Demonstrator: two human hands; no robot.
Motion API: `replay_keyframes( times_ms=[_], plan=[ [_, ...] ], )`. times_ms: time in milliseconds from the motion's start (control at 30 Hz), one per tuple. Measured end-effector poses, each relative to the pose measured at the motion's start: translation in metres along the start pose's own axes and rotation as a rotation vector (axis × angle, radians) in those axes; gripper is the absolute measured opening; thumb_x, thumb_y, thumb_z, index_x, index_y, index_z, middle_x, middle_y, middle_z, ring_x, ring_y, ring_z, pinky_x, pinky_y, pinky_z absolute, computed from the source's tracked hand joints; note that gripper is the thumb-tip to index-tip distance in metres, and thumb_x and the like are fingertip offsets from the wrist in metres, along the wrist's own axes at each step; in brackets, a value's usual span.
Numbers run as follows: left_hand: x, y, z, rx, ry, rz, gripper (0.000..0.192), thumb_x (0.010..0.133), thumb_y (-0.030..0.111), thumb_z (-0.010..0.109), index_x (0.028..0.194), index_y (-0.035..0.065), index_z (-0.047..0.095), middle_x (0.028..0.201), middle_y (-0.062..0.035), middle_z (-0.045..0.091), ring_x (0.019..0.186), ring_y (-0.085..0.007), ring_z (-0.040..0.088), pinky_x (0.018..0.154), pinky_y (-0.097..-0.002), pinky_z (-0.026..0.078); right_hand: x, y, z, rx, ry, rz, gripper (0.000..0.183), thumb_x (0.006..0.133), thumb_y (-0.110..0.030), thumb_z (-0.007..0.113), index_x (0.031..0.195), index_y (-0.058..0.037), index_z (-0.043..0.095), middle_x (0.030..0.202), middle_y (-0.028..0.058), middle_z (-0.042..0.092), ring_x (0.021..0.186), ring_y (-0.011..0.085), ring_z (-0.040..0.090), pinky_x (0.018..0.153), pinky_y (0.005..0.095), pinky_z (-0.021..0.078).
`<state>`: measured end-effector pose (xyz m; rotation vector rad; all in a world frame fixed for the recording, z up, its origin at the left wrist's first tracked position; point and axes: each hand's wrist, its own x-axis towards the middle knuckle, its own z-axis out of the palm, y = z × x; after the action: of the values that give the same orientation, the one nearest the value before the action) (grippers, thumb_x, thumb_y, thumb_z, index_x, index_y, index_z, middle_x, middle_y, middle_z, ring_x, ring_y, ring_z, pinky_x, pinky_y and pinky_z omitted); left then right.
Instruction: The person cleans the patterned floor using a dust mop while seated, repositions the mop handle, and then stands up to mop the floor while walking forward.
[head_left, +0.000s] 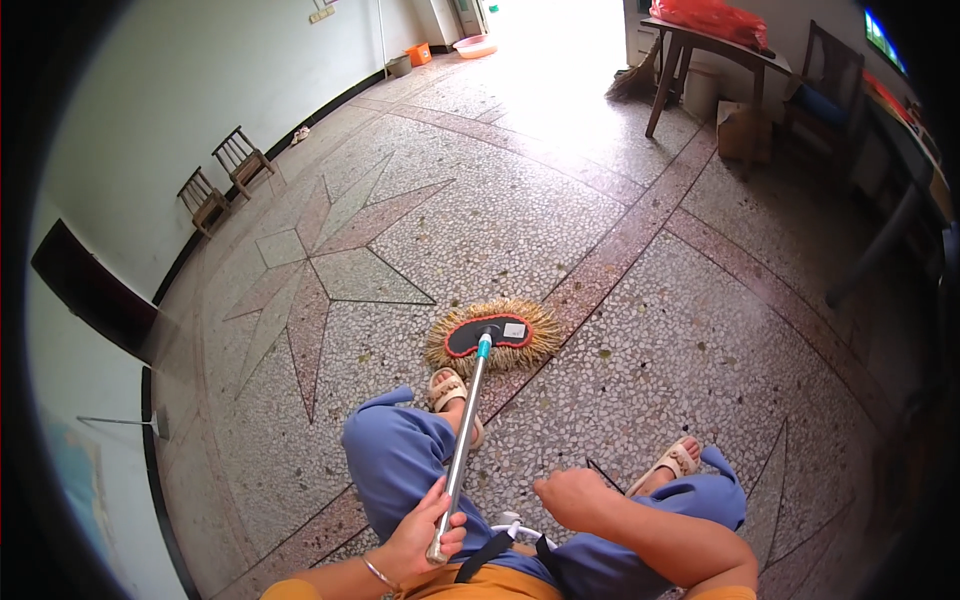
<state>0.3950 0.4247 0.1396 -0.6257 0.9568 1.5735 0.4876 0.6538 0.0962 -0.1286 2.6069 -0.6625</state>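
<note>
My left hand (427, 525) grips the lower end of a metal mop handle (466, 427). The handle runs forward through a teal collar to a flat dust mop head (495, 334), which rests on the terrazzo floor. Its tan yarn fringe surrounds a dark, red-edged plate bearing a small white label. My right hand (574, 499) is curled in a loose fist above my right thigh, away from the handle, and no object shows in it. The mop fringe lies at the toes of my left sandal (448, 390); my right sandal (675, 459) is planted farther right.
Two small wooden chairs (244, 159) stand along the left wall. A long-handled tool (157, 424) leans there. Ahead right are a wooden table (667, 82) with a red plastic bag (709, 22), a broom (636, 79) and a cardboard box (742, 133). A basin (475, 47) sits near the bright doorway.
</note>
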Motion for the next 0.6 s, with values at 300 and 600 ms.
replay_keyframes(
  times_ms=[300, 600],
  plan=[
    [0.137, 0.104, 0.043, 0.07, -0.06, 0.03, 0.031, 0.098, 0.025, 0.034, 0.126, 0.0367, 0.028, 0.072, -0.0036, 0.043, 0.049, -0.0111, 0.038, 0.041, -0.0222, 0.037, 0.006, 0.013, -0.001, -0.084, -0.061, 0.119, 0.017, 0.08, -0.01, 0.053, 0.093, -0.0054, 0.062, 0.091, 0.0147, 0.065, 0.084, 0.0306, 0.065, 0.066, 0.039, 0.0524],
    [0.187, 0.056, 0.059, 0.29, -0.016, 0.163, 0.052, 0.097, 0.026, 0.033, 0.138, 0.0435, 0.006, 0.068, -0.0038, 0.043, 0.05, -0.0115, 0.041, 0.041, -0.0244, 0.039, -0.002, 0.012, -0.002, -0.04, -0.018, 0.071, 0.016, 0.079, -0.01, 0.053, 0.09, -0.0062, 0.063, 0.087, 0.0127, 0.066, 0.083, 0.0284, 0.065, 0.067, 0.0387, 0.0524]
  ],
)
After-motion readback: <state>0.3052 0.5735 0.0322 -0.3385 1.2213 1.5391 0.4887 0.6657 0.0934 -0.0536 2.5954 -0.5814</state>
